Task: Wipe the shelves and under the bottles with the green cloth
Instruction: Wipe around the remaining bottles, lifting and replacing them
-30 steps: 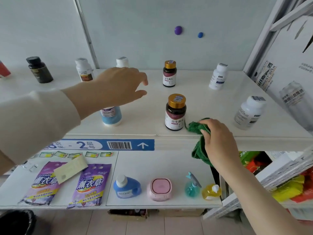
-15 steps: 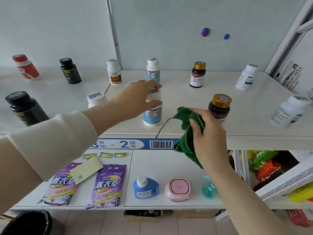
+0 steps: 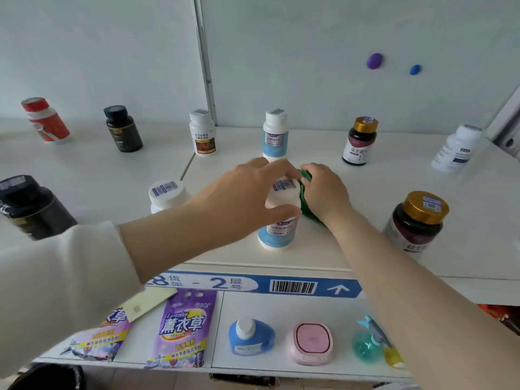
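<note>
On the white upper shelf [image 3: 365, 243], my left hand [image 3: 247, 198] grips the cap of a white bottle with a blue label [image 3: 278, 229] near the front edge. My right hand [image 3: 323, 190] holds the bunched green cloth [image 3: 305, 201] on the shelf just right of and behind that bottle, mostly hiding it. A second blue-label bottle [image 3: 275, 135] stands behind. A gold-capped dark bottle [image 3: 416, 223] stands at the front right.
More bottles stand on the upper shelf: a gold-capped one [image 3: 360, 142], a white one [image 3: 457, 149] at right, a white-brown one [image 3: 203, 132], black ones [image 3: 122, 128] [image 3: 31, 206], a red one [image 3: 45, 119], a white-capped one [image 3: 166, 192]. Lavender packets [image 3: 180, 330] and small containers lie on the lower shelf.
My right hand has carried the cloth from the shelf's front edge onto the upper shelf beside the blue-label bottle. My left hand has closed on that bottle's cap. The view shifted left.
</note>
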`<action>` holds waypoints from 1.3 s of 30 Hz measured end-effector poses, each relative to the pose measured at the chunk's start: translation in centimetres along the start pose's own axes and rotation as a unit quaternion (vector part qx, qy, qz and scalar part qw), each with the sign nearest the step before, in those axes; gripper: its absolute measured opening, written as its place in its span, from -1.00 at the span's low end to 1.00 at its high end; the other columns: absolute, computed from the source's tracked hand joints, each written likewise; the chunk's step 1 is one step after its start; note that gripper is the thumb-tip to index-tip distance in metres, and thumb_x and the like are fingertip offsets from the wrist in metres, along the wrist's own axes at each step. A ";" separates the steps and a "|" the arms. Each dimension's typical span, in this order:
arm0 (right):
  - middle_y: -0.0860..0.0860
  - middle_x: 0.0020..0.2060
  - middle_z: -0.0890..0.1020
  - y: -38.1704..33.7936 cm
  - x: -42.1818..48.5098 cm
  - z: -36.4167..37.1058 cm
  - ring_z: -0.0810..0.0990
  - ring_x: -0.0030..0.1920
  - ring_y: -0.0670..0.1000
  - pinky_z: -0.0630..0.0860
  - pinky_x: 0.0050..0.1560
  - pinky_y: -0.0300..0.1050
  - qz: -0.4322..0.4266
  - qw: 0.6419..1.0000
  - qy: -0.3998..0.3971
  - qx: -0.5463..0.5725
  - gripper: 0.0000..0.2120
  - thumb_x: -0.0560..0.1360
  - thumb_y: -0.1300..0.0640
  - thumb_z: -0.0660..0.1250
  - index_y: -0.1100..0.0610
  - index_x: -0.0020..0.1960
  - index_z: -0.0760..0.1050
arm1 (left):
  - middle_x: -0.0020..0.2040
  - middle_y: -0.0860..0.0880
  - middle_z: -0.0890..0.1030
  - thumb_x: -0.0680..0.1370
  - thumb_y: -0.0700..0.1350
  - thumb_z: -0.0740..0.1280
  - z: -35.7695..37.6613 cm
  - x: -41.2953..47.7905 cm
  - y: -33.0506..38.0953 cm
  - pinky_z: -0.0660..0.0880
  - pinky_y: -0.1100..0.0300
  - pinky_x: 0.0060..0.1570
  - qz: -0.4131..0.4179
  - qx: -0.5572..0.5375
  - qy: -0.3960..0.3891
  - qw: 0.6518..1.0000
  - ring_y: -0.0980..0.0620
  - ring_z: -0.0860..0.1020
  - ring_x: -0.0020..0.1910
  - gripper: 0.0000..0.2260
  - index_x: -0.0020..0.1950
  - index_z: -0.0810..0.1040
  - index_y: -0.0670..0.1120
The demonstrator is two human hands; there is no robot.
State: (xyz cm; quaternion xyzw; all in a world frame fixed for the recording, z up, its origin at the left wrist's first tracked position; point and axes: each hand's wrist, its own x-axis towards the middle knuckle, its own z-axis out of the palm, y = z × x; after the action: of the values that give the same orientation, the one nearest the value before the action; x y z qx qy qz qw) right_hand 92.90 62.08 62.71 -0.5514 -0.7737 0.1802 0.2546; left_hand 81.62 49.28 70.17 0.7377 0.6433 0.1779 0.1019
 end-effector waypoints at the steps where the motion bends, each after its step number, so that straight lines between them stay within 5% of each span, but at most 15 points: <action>1: 0.17 0.25 0.46 -0.6 0.5 0.3 0.42 0.25 0.18 0.35 0.22 -0.01 -0.009 0.999 -0.033 0.034 -0.66 0.56 0.20 0.12 0.21 0.32 0.35 | 0.05 0.12 0.43 0.46 0.10 0.32 0.2 0.0 -0.1 0.38 0.24 -0.02 0.001 0.003 0.002 1.000 0.10 0.46 -0.06 -0.59 0.29 0.35 0.15; 4: 0.13 0.08 0.48 -2.8 -0.5 0.8 0.44 0.13 0.05 0.43 -0.01 -0.29 -0.075 0.961 -0.192 0.185 -0.49 0.49 0.01 0.23 0.30 0.33 0.33 | 0.18 0.13 0.44 0.42 0.19 0.30 0.5 0.2 -0.3 0.32 0.28 -0.03 -0.002 0.016 0.002 1.000 0.10 0.48 0.09 -0.50 0.32 0.28 0.18; 6: 0.00 -0.01 0.54 -2.5 -0.2 1.5 0.45 0.09 -0.05 0.31 -0.08 -0.54 -0.174 0.955 -0.212 0.116 -0.27 0.34 -0.26 0.30 0.24 0.30 0.36 | 0.26 0.23 0.38 0.33 0.33 0.26 0.1 0.1 -0.4 0.24 0.36 -0.01 -0.007 0.017 -0.021 1.000 0.21 0.41 0.19 -0.36 0.36 0.19 0.21; 9: 0.07 0.15 0.53 -0.5 1.8 1.4 0.43 0.26 0.05 0.29 0.17 -0.36 -0.185 0.968 -0.168 0.025 -0.65 0.51 0.16 0.26 0.16 0.28 0.39 | 0.18 0.32 0.32 0.17 0.46 0.13 -2.2 0.7 -1.0 0.22 0.44 0.05 0.026 0.012 -0.042 0.999 0.38 0.29 0.12 -0.19 0.39 0.15 0.23; 11: 0.16 0.20 0.50 0.7 2.9 1.0 0.43 0.25 0.13 0.26 0.23 -0.20 -0.132 0.988 -0.081 0.018 -0.67 0.53 0.22 0.21 0.16 0.29 0.41 | 0.16 0.29 0.38 0.23 0.48 0.16 -4.1 2.5 -2.1 0.35 0.41 0.12 0.054 -0.003 -0.004 0.999 0.37 0.35 0.09 -0.22 0.38 0.24 0.16; 14: 0.17 0.19 0.47 1.0 3.6 1.6 0.39 0.27 0.14 0.28 0.29 -0.09 -0.069 0.997 -0.006 -0.017 -0.66 0.54 0.17 0.19 0.15 0.32 0.37 | 0.23 0.11 0.48 0.41 0.27 0.27 -5.7 7.3 -4.5 0.42 0.29 0.16 0.051 -0.020 0.067 0.996 0.21 0.46 0.11 -0.44 0.34 0.33 0.06; 21: -0.15 0.27 0.46 -1.3 0.9 2.0 0.30 0.32 -0.24 0.14 0.33 -0.44 -0.254 0.944 -0.196 0.082 -0.66 0.48 0.20 0.31 0.05 0.25 0.48 | 0.30 -0.06 0.38 0.46 0.08 0.34 -2.8 16.8 -8.2 0.33 0.11 0.18 0.072 0.098 -0.036 0.992 -0.08 0.41 0.25 -0.50 0.37 0.31 0.09; 24: -0.14 0.28 0.46 -0.7 2.2 1.5 0.32 0.30 -0.26 0.12 0.32 -0.46 -0.202 0.966 -0.146 0.072 -0.65 0.50 0.21 0.28 0.05 0.27 0.46 | 0.31 -0.09 0.36 0.47 0.04 0.34 -2.4 18.6 -9.1 0.31 0.12 0.20 0.083 0.107 -0.006 0.991 -0.12 0.39 0.27 -0.49 0.39 0.30 0.07; 27: 0.02 0.31 0.46 1.2 5.8 1.1 0.38 0.32 -0.03 0.17 0.27 -0.34 -0.048 0.999 -0.004 0.010 -0.65 0.53 0.20 0.21 0.09 0.31 0.41 | 0.28 -0.13 0.37 0.50 0.04 0.30 -2.4 19.9 -9.5 0.30 0.14 0.16 0.069 0.109 0.004 0.992 -0.15 0.39 0.26 -0.53 0.39 0.31 0.03; 31: 0.16 0.28 0.45 1.3 10.5 2.7 0.40 0.27 0.15 0.29 0.24 -0.06 0.052 0.995 0.042 -0.075 -0.66 0.56 0.19 0.14 0.18 0.32 0.37 | 0.20 -0.10 0.48 0.49 0.02 0.32 -2.2 20.8 -9.5 0.28 0.21 -0.06 0.050 0.048 -0.034 0.997 -0.04 0.42 0.10 -0.61 0.28 0.41 -0.05; 34: 0.11 0.28 0.45 -1.0 9.4 4.3 0.39 0.26 0.13 0.27 0.24 -0.08 -0.027 0.996 0.008 -0.080 -0.66 0.54 0.15 0.17 0.16 0.31 0.37 | 0.21 -0.07 0.50 0.48 0.02 0.34 -3.7 21.4 -9.4 0.34 0.22 -0.07 0.045 0.026 -0.001 0.999 -0.02 0.45 0.09 -0.64 0.25 0.47 -0.05; 39: -0.24 0.28 0.42 -3.5 4.0 3.5 0.29 0.32 -0.27 0.11 0.31 -0.48 -0.230 0.950 -0.197 0.072 -0.63 0.50 0.16 0.28 -0.02 0.30 0.42 | 0.22 -0.06 0.49 0.50 0.06 0.30 -6.6 22.4 -10.4 0.32 0.20 -0.26 0.020 0.018 0.052 0.998 0.03 0.38 -0.04 -0.65 0.24 0.48 -0.03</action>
State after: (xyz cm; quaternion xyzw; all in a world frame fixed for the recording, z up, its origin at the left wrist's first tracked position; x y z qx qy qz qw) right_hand 87.08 64.67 62.61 -0.2921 -0.8993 0.2769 0.1711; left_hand 71.94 72.40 75.21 0.7420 0.6357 0.2065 0.0514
